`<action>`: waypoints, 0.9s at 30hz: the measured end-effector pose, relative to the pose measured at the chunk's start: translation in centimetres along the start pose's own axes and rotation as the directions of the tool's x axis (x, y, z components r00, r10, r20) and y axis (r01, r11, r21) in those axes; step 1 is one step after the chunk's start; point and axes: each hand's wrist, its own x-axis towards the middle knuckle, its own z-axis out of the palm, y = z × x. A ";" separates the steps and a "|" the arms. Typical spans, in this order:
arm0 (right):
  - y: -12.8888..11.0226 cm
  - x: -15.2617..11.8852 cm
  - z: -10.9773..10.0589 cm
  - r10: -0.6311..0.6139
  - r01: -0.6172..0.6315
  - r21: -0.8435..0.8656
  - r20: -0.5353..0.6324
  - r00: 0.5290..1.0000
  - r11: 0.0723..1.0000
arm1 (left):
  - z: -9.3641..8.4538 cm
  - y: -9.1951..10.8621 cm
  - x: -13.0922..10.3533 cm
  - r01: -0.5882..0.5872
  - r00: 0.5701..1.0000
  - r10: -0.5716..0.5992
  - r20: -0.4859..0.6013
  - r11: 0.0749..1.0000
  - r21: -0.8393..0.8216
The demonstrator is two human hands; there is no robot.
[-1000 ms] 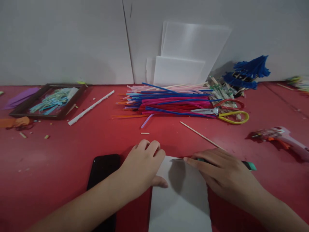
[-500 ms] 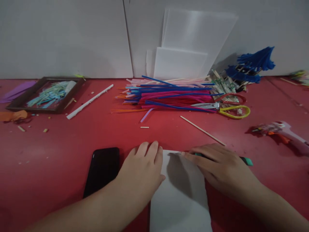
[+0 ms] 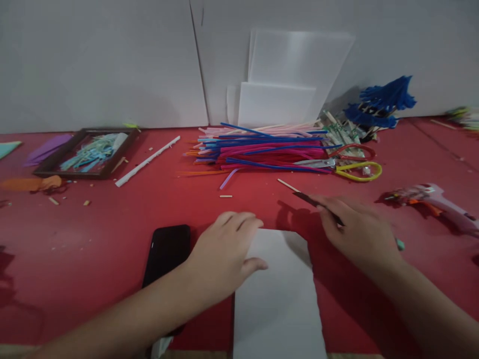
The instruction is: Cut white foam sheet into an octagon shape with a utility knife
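A white board [image 3: 279, 304], with a rough right edge and a slanted top right corner, lies in front of me. My left hand [image 3: 226, 249] rests at its upper left edge, fingers stretched out and thumb spread over the white surface. Off the board to the right, my right hand [image 3: 354, 227] is closed round a utility knife [image 3: 309, 199]. Its dark blade points up and left, over a thin wooden stick [image 3: 287, 185], and a green end [image 3: 400, 244] shows behind the hand. Most of the handle is hidden by my fingers.
A black phone [image 3: 167, 254] lies left of my left hand. Beyond are pipe cleaners [image 3: 262, 144], scissors [image 3: 358, 171] and a brown frame [image 3: 48, 167] holding scraps. A glue gun [image 3: 430, 197] lies to the right. White sheets [image 3: 277, 102] lean on the wall.
My right hand has left the board's top edge with the knife and moved right, exposing more of the blade. My left thumb has spread farther over the board. The view has shifted slightly.
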 end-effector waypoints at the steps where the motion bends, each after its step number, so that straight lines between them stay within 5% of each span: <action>1: 0.0 0.0 0.1 -0.003 0.003 0.000 0.005 1.000 1.000 | -0.1 -0.2 0.3 0.037 0.999 -0.037 0.011 0.999 0.023; 7: -0.1 -0.3 0.6 0.005 -0.005 0.014 0.024 1.000 1.000 | -0.2 -0.5 0.6 0.136 0.985 -0.140 0.097 0.990 0.043; 14: -0.3 -0.6 0.6 -0.021 0.020 0.034 0.029 0.999 0.999 | -0.3 -1.2 0.1 0.220 0.975 -0.214 0.061 0.967 -0.128; 22: -0.2 -0.6 0.6 -0.026 0.026 0.031 0.022 0.999 0.999 | -0.1 -1.1 -0.7 0.233 0.972 -0.227 0.061 0.903 -0.360; 27: -0.2 -0.6 0.6 -0.038 0.037 0.033 0.027 0.999 0.999 | -0.1 -1.1 -0.3 0.153 0.976 -0.208 -0.060 0.858 -0.491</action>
